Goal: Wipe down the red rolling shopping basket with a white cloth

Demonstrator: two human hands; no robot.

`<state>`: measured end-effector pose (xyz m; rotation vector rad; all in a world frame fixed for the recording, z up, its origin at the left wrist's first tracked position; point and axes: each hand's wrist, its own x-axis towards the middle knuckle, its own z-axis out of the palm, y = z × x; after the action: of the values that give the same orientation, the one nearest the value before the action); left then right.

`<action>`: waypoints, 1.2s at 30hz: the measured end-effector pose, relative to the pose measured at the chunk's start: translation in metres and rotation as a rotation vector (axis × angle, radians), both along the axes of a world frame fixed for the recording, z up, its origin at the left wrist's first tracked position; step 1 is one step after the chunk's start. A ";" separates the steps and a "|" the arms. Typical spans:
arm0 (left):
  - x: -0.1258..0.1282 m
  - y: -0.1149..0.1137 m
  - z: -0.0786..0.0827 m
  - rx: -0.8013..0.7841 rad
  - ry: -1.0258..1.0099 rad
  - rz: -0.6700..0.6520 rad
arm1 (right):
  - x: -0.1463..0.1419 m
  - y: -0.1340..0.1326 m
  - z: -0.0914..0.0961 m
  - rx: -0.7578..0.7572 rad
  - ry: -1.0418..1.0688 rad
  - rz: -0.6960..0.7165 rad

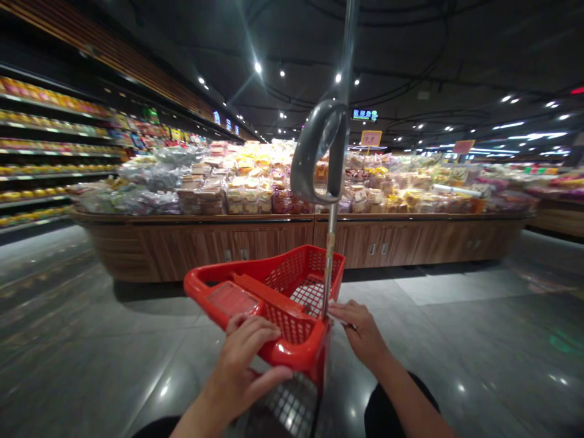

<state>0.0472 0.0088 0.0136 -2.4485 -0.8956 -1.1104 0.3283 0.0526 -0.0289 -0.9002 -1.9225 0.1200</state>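
Observation:
A red plastic shopping basket [292,286] stands on the floor right in front of me, with nothing visible inside it. Its telescopic pull handle is raised, the thin pole [329,255] ending in a grey loop grip [319,152]. My left hand [244,365] is wrapped over the basket's near rim, fingers on top and thumb underneath. My right hand [360,328] rests against the base of the pole at the basket's right corner, fingers curled toward it.
A long wooden display island [255,240] piled with packaged baked goods runs across the view ahead. Shelves [50,152] of yellow packages line the left wall. Glossy grey tile floor [456,340] spreads around me.

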 end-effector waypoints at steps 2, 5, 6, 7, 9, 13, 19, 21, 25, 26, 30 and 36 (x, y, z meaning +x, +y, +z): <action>-0.004 0.003 -0.002 -0.010 0.001 -0.012 | -0.001 -0.002 0.002 -0.005 0.040 0.007; -0.009 0.006 -0.002 -0.049 0.003 -0.019 | -0.002 -0.004 0.003 -0.015 0.065 -0.016; -0.010 0.007 -0.002 -0.062 0.004 -0.021 | -0.003 -0.004 0.002 -0.017 0.056 -0.018; -0.011 0.008 -0.001 -0.075 0.005 -0.027 | -0.003 -0.004 0.001 -0.018 0.043 -0.013; -0.013 0.010 0.000 -0.090 0.000 -0.052 | -0.003 -0.005 0.000 -0.018 0.029 0.001; -0.020 0.015 0.002 -0.099 -0.014 -0.091 | -0.006 -0.009 0.000 -0.031 0.008 -0.049; -0.027 0.019 0.001 -0.124 -0.006 -0.052 | -0.017 -0.013 -0.001 -0.030 0.042 -0.058; -0.031 0.019 0.001 -0.130 0.013 -0.020 | -0.021 -0.014 -0.002 -0.032 0.064 -0.069; -0.041 0.018 0.003 -0.079 0.090 0.036 | -0.029 -0.020 -0.001 -0.023 -0.017 -0.161; -0.042 0.016 0.004 -0.054 0.106 0.054 | -0.032 -0.022 0.000 -0.021 -0.037 -0.181; -0.026 0.000 0.006 0.072 0.114 0.165 | -0.042 -0.022 0.000 -0.033 -0.056 -0.204; 0.029 -0.017 0.004 -0.008 0.060 0.353 | -0.043 -0.008 0.014 -0.060 0.005 -0.024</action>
<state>0.0766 -0.0087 0.0172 -2.1999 -1.2534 -0.9034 0.2857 0.0447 -0.0152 -0.9618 -1.9120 0.1661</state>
